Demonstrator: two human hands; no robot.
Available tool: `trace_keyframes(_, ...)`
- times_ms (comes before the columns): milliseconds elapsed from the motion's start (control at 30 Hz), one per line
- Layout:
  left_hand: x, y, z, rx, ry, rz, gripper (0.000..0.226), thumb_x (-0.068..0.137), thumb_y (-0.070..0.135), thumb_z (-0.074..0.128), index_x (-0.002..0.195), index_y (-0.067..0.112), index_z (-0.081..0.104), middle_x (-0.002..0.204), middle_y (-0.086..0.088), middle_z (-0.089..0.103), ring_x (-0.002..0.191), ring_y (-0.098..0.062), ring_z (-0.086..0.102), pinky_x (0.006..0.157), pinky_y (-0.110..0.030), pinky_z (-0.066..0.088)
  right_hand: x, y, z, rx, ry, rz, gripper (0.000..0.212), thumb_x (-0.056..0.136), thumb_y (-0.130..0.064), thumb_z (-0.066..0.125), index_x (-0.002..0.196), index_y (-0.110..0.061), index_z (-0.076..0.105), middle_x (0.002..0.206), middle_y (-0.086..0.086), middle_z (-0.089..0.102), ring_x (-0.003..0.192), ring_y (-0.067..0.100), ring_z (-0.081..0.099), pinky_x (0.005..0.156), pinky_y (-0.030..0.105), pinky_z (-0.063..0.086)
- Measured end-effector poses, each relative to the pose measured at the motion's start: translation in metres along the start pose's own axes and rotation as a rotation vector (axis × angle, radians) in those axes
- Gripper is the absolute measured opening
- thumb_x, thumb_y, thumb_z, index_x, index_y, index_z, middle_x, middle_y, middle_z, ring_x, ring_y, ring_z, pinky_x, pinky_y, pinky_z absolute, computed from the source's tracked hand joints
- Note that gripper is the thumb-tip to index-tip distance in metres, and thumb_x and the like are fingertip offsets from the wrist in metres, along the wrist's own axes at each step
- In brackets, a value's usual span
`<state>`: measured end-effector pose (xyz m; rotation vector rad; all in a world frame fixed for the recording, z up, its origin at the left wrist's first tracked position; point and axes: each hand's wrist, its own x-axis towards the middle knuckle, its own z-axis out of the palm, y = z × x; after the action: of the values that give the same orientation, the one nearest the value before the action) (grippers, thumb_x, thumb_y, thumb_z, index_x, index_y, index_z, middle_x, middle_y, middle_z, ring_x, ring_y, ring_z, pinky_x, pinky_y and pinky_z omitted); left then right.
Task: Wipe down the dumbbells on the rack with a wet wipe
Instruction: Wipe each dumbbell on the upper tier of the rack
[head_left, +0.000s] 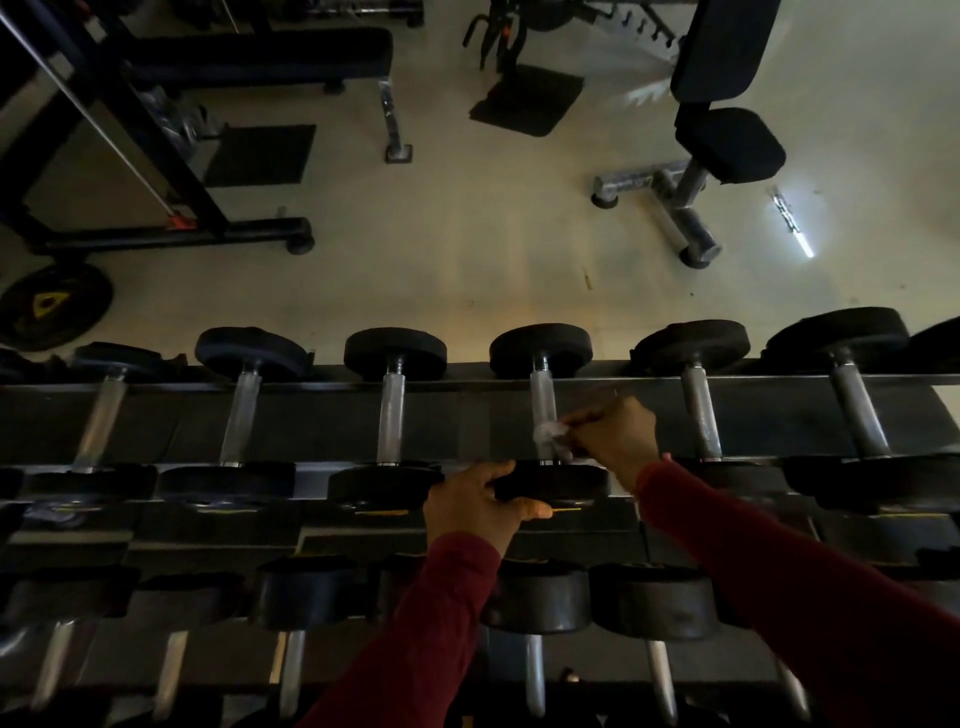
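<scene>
Red sleeves of my two arms fill the bottom of the view, and both reach toward one dumbbell on the upper shelf of the rack, which I take as my landmark.

My left hand holds the near head of this dumbbell: the fingers curl over its top edge and the thumb presses from below. My right hand is at the right side of the knurled handle. Its fingertips are pressed together and pinch the wet wipe, a small white crumpled piece, against the lower part of the handle, just above the near head.

Several more dumbbells lie left and right of my dumbbell on the same shelf, and one more row lies on the shelf below it.

I think some things can go wrong from here. The wipe is bunched very small, so it touches only a narrow strip of the handle, and the back side may remain dirty if I do not wrap it around. The rough knurling can tear the thin wipe. If my left hand pulls too much, the dumbbell may roll on the shelf. The light is also poor, so I can easily miss spots.
</scene>
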<state>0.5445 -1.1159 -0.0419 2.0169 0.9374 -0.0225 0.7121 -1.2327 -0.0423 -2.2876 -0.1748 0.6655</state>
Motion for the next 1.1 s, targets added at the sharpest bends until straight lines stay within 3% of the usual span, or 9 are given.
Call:
trace_keyframes(200, -0.002, 0.004, -0.002, -0.004, 0.001, 0.003, 0.071, 0.048, 0.055, 0.093, 0.113, 0.037, 0.072, 0.111, 0.014, 0.072, 0.097, -0.001, 0.066, 0.096, -0.029, 0.053, 0.018, -0.041, 0.008, -0.214, 0.267, -0.388, 0.001, 0.082, -0.022, 0.077, 0.082, -0.022, 0.078, 0.079, -0.007, 0.075, 0.071, 0.006, 0.068, 0.078, 0.028, 0.059)
trace_keyframes(400, -0.003, 0.004, -0.002, -0.020, 0.017, 0.029, 0.070, 0.048, 0.051, 0.094, 0.112, 0.035, 0.073, 0.106, 0.013, 0.073, 0.086, 0.001, 0.067, 0.087, -0.026, 0.057, 0.024, -0.074, 0.012, -0.707, 0.060, -0.523, 0.020, 0.091, -0.008, 0.054, 0.088, -0.015, 0.072, 0.081, 0.004, 0.071, 0.069, 0.018, 0.063, 0.067, 0.031, 0.057)
trace_keyframes(533, -0.005, 0.005, -0.004, -0.008, 0.015, 0.039, 0.068, 0.050, 0.052, 0.093, 0.112, 0.033, 0.073, 0.105, 0.012, 0.073, 0.090, -0.003, 0.067, 0.089, -0.028, 0.056, 0.011, -0.072, 0.011, -0.767, -0.056, -0.533, 0.015, 0.094, -0.013, 0.056, 0.088, -0.013, 0.070, 0.083, 0.003, 0.067, 0.071, 0.013, 0.063, 0.065, 0.025, 0.053)
trace_keyframes(633, -0.008, 0.009, -0.005, 0.138, 0.006, 0.123, 0.056, 0.065, 0.049, 0.086, 0.115, 0.030, 0.068, 0.110, 0.009, 0.070, 0.100, -0.009, 0.064, 0.093, -0.030, 0.054, 0.003, -0.056, 0.008, -0.607, -0.138, -0.479, 0.003, 0.089, -0.020, 0.069, 0.089, -0.017, 0.070, 0.087, -0.003, 0.066, 0.080, 0.007, 0.064, 0.073, 0.019, 0.051)
trace_keyframes(700, -0.011, 0.017, -0.002, 0.321, -0.022, 0.265, 0.048, 0.077, 0.039, 0.076, 0.121, 0.028, 0.058, 0.119, 0.004, 0.061, 0.112, -0.015, 0.056, 0.098, -0.032, 0.048, 0.004, -0.043, 0.004, -0.486, -0.117, -0.443, 0.010, 0.082, -0.020, 0.076, 0.091, -0.019, 0.072, 0.091, -0.006, 0.069, 0.081, 0.002, 0.063, 0.077, 0.018, 0.052)
trace_keyframes(800, -0.016, 0.032, 0.018, 0.493, -0.144, 0.406, 0.069, 0.076, 0.033, 0.074, 0.136, 0.025, 0.041, 0.135, 0.000, 0.046, 0.128, -0.023, 0.040, 0.109, -0.045, 0.039, 0.007, -0.025, -0.011, -0.133, 0.019, -0.229, 0.011, 0.078, -0.016, 0.081, 0.087, -0.019, 0.075, 0.090, -0.007, 0.072, 0.080, 0.004, 0.068, 0.079, 0.023, 0.058)
trace_keyframes(933, -0.010, 0.063, 0.042, 0.608, -0.240, 0.225, 0.074, 0.071, 0.042, 0.081, 0.135, 0.029, 0.046, 0.140, 0.001, 0.040, 0.132, -0.033, 0.031, 0.103, -0.066, 0.034, 0.012, -0.007, -0.024, 0.376, 0.075, 0.130, 0.016, 0.078, -0.014, 0.081, 0.093, -0.014, 0.074, 0.090, 0.001, 0.074, 0.079, 0.011, 0.073, 0.068, 0.025, 0.061)
trace_keyframes(1100, -0.005, 0.074, 0.054, 0.449, -0.094, 0.087, 0.049, 0.067, 0.030, 0.083, 0.111, 0.037, 0.062, 0.125, 0.012, 0.053, 0.124, -0.024, 0.039, 0.097, -0.063, 0.036, 0.017, -0.010, -0.024, 0.562, 0.057, 0.158, 0.012, 0.078, -0.009, 0.080, 0.087, -0.015, 0.074, 0.086, 0.001, 0.075, 0.077, 0.012, 0.073, 0.067, 0.025, 0.061)
